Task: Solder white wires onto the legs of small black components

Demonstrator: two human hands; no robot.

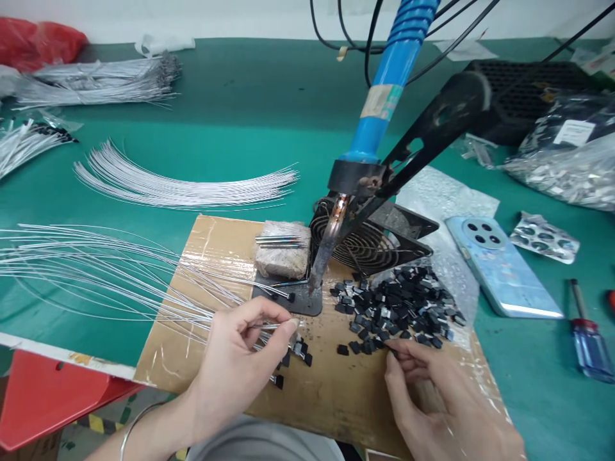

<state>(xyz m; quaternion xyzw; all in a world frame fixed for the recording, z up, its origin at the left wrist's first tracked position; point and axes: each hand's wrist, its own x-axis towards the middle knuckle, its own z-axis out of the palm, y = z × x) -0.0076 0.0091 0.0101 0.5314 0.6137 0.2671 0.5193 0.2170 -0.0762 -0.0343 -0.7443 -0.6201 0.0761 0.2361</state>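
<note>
Left hand [245, 358] pinches wires [196, 312] over cardboard [336, 400]. Right hand [439, 394] at near edge of black pieces [401, 307] heaped on cardboard; grip narrow, cannot tell whether holding one. Step: apparently picking single piece; next move calls for fine pinch.

Electronics workshop: green bench [230, 137] with soldering iron [364, 144], fan [369, 246], wires [192, 194], black connectors [401, 307], screwdriver [590, 346].

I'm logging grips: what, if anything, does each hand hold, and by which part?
Left hand: white wires, near their black ends. Right hand: at the black pieces; a hold can't be told.
</note>
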